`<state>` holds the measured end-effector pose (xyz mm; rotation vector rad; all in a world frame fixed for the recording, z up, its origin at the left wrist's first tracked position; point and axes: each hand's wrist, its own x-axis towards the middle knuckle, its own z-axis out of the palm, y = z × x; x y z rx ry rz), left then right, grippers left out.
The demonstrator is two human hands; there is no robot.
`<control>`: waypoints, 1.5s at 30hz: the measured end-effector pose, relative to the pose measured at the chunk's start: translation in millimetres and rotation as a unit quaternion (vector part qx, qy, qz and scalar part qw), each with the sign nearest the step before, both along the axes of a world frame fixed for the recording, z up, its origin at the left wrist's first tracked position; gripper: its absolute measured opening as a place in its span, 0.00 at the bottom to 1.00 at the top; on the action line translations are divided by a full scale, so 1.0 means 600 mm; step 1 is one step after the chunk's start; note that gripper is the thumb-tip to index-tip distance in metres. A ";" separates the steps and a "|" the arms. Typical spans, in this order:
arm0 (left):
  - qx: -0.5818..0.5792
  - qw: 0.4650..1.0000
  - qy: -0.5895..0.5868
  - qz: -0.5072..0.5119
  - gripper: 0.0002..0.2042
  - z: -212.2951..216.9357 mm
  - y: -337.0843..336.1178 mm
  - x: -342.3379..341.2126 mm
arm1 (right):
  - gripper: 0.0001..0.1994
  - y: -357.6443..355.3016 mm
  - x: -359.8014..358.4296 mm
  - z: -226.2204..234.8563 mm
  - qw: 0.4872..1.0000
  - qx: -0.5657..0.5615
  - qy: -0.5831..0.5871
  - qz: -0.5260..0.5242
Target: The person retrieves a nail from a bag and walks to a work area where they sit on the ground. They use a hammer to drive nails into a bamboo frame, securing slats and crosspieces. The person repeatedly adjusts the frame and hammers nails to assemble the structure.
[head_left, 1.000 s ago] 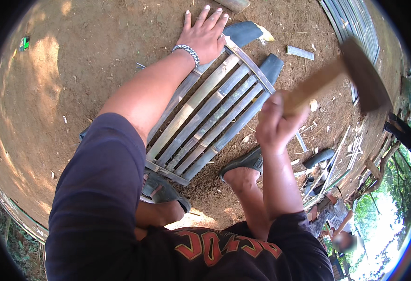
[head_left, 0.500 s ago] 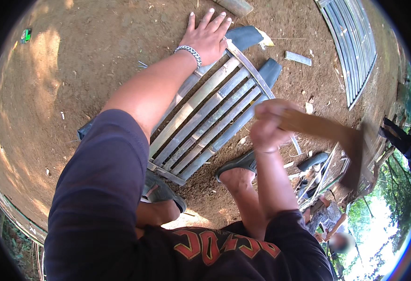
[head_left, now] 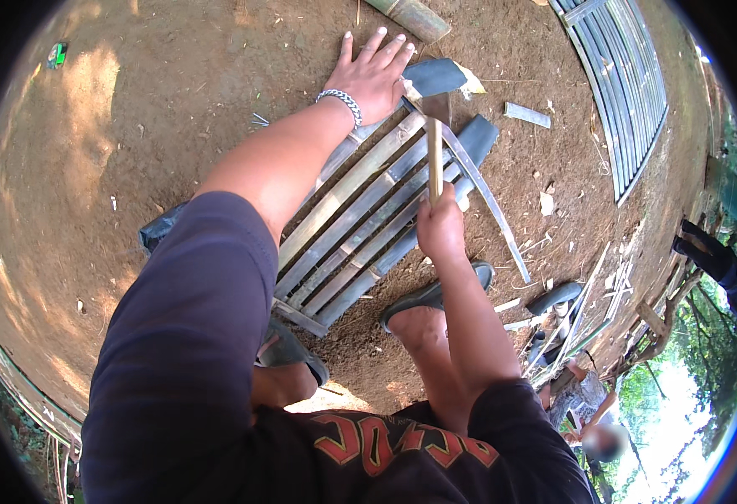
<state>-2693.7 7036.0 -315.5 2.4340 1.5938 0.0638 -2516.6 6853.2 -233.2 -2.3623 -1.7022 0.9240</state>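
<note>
In the head view, the left hand (head_left: 374, 74) lies flat with fingers spread on the far end of a slatted bamboo panel (head_left: 368, 227) that rests on the dirt ground (head_left: 133, 168), pinning it near the dark rubber pieces at that end. The right hand (head_left: 440, 231) has its grip closed tight round the wooden handle of a hatchet (head_left: 434, 147). Half a second ago that hatchet was swung out low to the right, well clear of the panel, and a second ago it was raised high; now its head has come down onto the panel's far end, just beside the fingers of the left hand, so the stroke looks to have landed. The left hand has kept its place throughout, and the panel has not shifted. A thin bent strip (head_left: 490, 202) runs along the panel's right edge. A sandalled foot (head_left: 435, 296) stands beside the near end, and a second slatted panel (head_left: 629, 92) lies well apart at upper right.
</note>
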 end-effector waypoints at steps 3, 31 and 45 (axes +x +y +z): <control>-0.009 1.000 -0.001 -0.002 0.31 -0.004 0.001 -0.003 | 0.17 -0.009 0.008 0.033 0.999 -0.029 0.020 -0.017; -0.170 0.981 -0.069 0.058 0.10 0.089 -0.120 -0.330 | 0.19 -0.049 0.040 0.153 0.992 -0.024 0.070 0.105; -0.149 0.979 0.079 -0.114 0.08 0.095 -0.078 -0.305 | 0.17 -0.108 0.119 0.154 0.990 -0.117 0.054 -0.060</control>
